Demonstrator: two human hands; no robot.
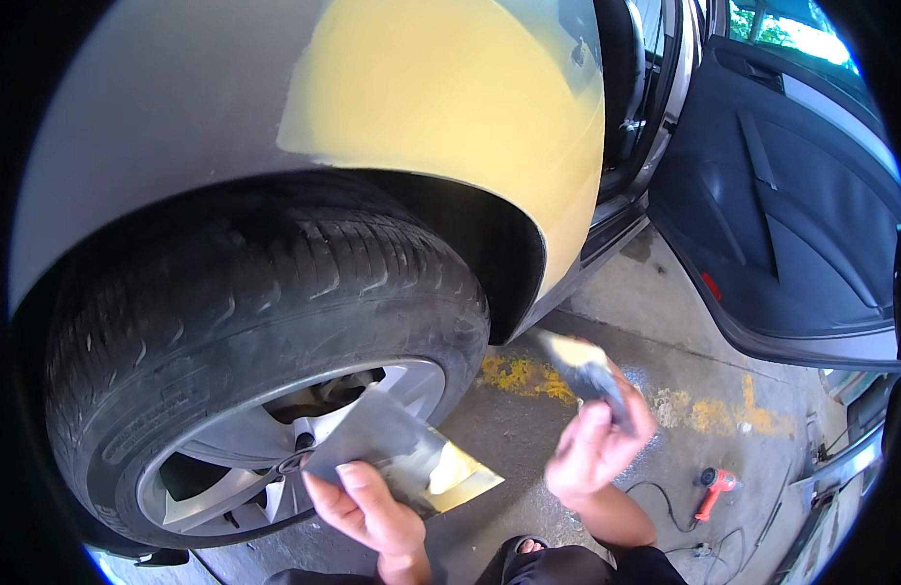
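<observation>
My left hand [372,512] grips a flat metal plate [382,439] carrying a lump of pale yellow paste [452,470] at its right corner, held in front of the wheel's silver rim [216,487]. To its right, my right hand [598,444] holds a putty spreader [577,361], raised apart from the plate, with similar paste on its blade. Above both hands is the car's grey fender [158,97], bearing a broad smooth yellow filler patch [440,97] over the black tyre [255,283].
An open car door [772,224] reaches out at the right. On the stained concrete floor [626,302] lie a red corded power tool [713,492] and cables. Car parts [850,448] are at the far right edge. My sandalled foot [528,551] shows at the bottom.
</observation>
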